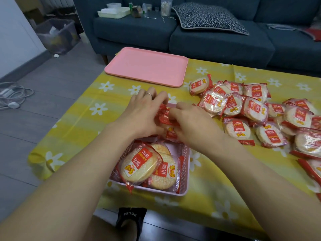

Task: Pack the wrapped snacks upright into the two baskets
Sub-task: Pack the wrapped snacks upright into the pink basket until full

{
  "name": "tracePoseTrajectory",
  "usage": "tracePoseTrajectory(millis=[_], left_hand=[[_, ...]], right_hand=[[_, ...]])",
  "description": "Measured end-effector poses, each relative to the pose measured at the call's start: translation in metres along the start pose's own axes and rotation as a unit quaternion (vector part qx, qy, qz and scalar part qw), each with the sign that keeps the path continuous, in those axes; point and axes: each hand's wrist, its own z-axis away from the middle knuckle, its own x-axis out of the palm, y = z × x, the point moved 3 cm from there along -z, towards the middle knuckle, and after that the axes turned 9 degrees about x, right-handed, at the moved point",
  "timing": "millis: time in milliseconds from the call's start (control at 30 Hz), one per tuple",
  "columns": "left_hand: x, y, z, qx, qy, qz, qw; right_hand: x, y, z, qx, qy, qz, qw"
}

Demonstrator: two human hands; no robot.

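Note:
A pink lattice basket (184, 173) near the table's front edge holds several wrapped rice-cracker snacks (140, 164), which lean rather than stand upright. Just beyond it, a second basket (172, 105) shows only a sliver of pink rim between my hands. My left hand (144, 112) and my right hand (189, 122) both grip a bunch of red-and-clear wrapped snacks (165, 119) over that far basket. My fingers curl round the packets and hide most of them. A large loose pile of the same snacks (257, 112) lies on the table to the right.
A yellow flowered tablecloth (217, 185) covers the low table. A pink tray (147, 66) sits at its far left. A dark sofa (217, 40) with a patterned cushion (208, 16) stands behind. A clear bin (57, 34) and cables (13, 94) lie on the floor at left.

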Motion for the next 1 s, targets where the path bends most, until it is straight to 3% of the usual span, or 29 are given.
tracePoseTrajectory(millis=[200, 433, 533, 667, 767, 1000], left_hand=[[0.018, 0.004, -0.001, -0.028, -0.038, -0.070, 0.996], [0.018, 0.001, -0.001, -0.040, -0.036, -0.075, 0.996], [0.016, -0.003, -0.001, -0.041, -0.037, -0.086, 0.995], [0.022, -0.010, 0.003, -0.066, -0.096, -0.081, 0.990], [0.024, -0.009, 0.001, -0.070, -0.100, -0.059, 0.991], [0.026, -0.007, -0.003, -0.072, -0.084, -0.087, 0.990]], right_hand=[[0.017, 0.008, 0.003, 0.015, 0.034, 0.069, 0.997], [0.019, 0.014, 0.003, 0.120, -0.024, 0.068, 0.990], [0.017, 0.015, 0.002, 0.137, -0.006, 0.084, 0.987], [0.022, 0.020, -0.003, 0.162, -0.104, 0.063, 0.979], [0.026, 0.017, -0.011, 0.170, -0.169, 0.062, 0.969], [0.030, 0.013, -0.015, 0.165, -0.159, 0.116, 0.966]])
